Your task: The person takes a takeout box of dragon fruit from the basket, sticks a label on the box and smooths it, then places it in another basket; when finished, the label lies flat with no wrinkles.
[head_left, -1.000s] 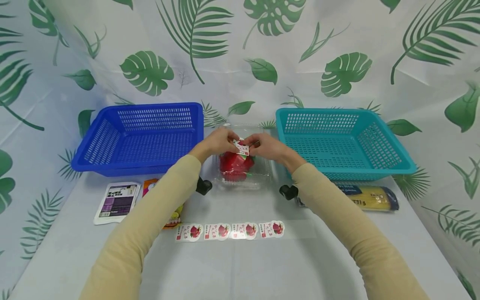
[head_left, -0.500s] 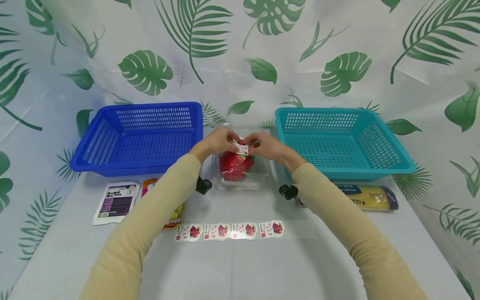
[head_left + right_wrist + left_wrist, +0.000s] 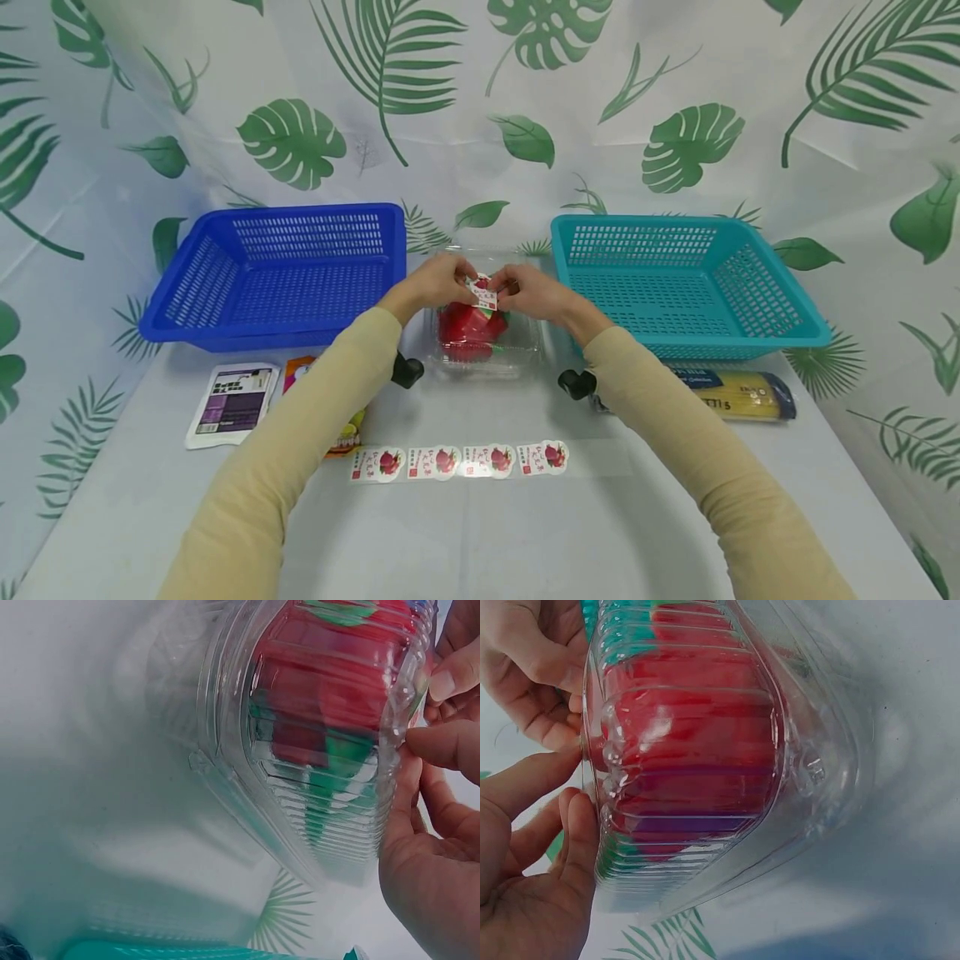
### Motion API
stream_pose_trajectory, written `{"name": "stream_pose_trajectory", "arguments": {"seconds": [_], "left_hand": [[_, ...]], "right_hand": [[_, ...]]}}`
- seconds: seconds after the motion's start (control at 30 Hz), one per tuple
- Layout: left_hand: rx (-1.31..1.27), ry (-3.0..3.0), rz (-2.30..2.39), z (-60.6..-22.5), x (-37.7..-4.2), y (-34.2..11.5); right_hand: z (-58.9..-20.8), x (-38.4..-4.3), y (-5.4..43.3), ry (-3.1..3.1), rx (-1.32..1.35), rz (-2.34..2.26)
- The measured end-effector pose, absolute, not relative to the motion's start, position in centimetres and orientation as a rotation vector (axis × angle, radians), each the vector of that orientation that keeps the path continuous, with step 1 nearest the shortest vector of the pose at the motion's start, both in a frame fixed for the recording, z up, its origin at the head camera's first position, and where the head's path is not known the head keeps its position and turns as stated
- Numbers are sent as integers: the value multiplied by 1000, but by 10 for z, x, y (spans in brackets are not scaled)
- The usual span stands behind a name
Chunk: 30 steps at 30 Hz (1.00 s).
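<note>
In the head view, a clear plastic clamshell box [image 3: 521,354] stands at the far middle of the table, with red fruit [image 3: 465,329] and some green inside. A white sticker [image 3: 483,293] with a red fruit picture is at the top of its lid. My left hand [image 3: 438,282] pinches the sticker's left edge; my right hand [image 3: 536,293] pinches its right edge. From the left wrist, the box [image 3: 697,735] appears side-on with fingertips touching its lid. The right wrist view shows my thumb and fingers at the lid too. Whether the sticker is stuck down, I cannot tell.
Four-sided baskets flank the box: blue [image 3: 300,337] left, teal [image 3: 697,343] right. A strip of several stickers [image 3: 491,461] lies in front. Left are a white-purple packet [image 3: 234,406] and an orange pouch [image 3: 348,433], partly hidden by my sleeve; right, a spaghetti pack [image 3: 738,396].
Both hands stay almost in place over the box. The sticker between them shows slightly more of its printed face now. Baskets and packets have not moved.
</note>
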<state>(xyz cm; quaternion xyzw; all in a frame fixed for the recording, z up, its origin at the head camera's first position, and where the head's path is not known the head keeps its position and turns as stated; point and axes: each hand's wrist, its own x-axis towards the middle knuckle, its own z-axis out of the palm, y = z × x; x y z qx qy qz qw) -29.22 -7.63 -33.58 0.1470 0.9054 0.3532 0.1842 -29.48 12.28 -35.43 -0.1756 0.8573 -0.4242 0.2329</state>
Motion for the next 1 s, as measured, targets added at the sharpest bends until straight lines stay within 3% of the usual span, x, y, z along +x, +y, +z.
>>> {"name": "stream_pose_trajectory", "arguments": {"seconds": [1.0], "left_hand": [[361,2464,1086,-337,-292,-79]], "right_hand": [[-355,-295,124,2343,-474,-1156]]}}
